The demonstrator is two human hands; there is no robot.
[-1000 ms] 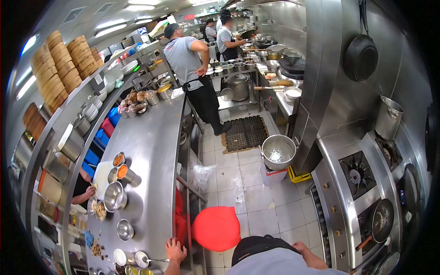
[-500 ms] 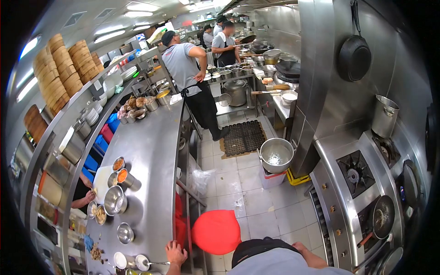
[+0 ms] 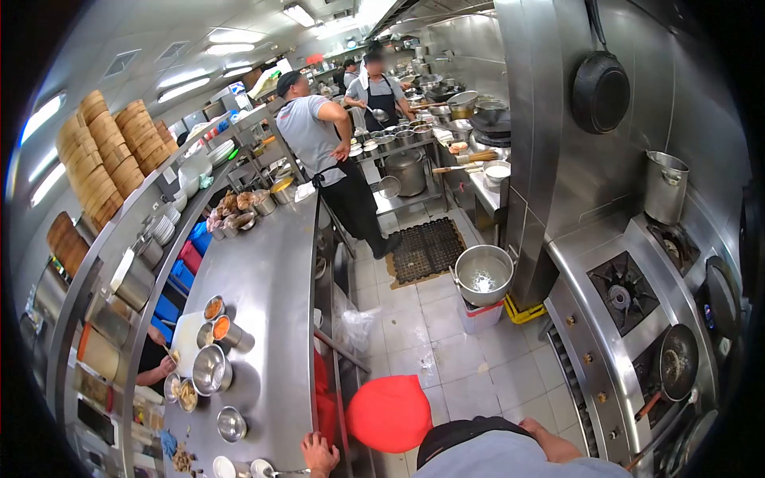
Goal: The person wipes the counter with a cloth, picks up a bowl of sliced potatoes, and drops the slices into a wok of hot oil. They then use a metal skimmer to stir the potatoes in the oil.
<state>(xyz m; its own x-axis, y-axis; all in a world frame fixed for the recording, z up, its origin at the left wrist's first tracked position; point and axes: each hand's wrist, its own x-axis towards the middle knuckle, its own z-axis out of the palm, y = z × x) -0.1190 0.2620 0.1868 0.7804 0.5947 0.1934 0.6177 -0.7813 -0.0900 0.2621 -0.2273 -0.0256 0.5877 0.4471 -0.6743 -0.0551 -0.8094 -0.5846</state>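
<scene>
My left hand [image 3: 319,454] rests on the edge of the steel counter [image 3: 275,319] at the bottom, its fingers spread and holding nothing. Near it on the counter are a white container [image 3: 229,467] and a small steel bowl [image 3: 232,425]. On the right side of my body, my right hand [image 3: 529,426] shows only in part, close to my waist; its fingers are too indistinct to read. A red stool [image 3: 389,413] stands between the counter and my body.
A person [image 3: 311,135] stands by the counter's far end; others work behind. Across the counter, a person's hands [image 3: 168,362] are near bowls. A large pot [image 3: 484,275] stands in the aisle. Stove burners [image 3: 621,295] and a wok [image 3: 677,362] are on the right.
The view has shifted slightly. A person in the background has turned toward the pots and now holds a ladle lower. My left hand stays at the counter edge.
</scene>
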